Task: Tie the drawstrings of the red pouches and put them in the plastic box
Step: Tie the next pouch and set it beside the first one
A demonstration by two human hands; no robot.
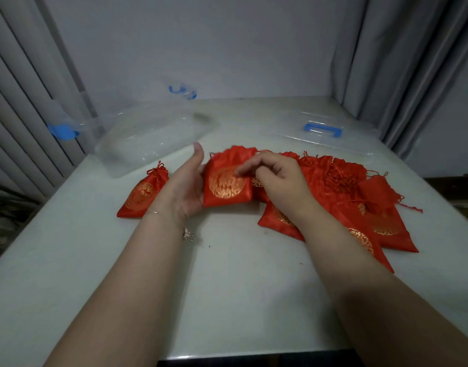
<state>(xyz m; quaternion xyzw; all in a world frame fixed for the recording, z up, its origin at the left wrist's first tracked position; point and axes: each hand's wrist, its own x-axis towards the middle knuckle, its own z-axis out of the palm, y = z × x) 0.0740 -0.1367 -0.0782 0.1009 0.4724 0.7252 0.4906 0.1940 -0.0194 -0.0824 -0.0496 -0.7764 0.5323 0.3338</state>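
A red pouch with a gold round emblem (227, 185) is held up just above the table, its mouth open and untied. My left hand (186, 185) holds its left side, thumb pointing up. My right hand (275, 178) hovers over its right half with fingers loosely curled, fingertips near the emblem. A tied red pouch (144, 194) lies to the left. A pile of several untied red pouches (360, 205) lies to the right, partly under my right forearm. The clear plastic box (148, 136) stands open at the back left.
The box's clear lid with a blue handle (323, 129) lies at the back right. Blue latches (63, 131) stick out at the box's left end. Grey curtains hang on both sides. The white table's front edge (227, 356) is near me.
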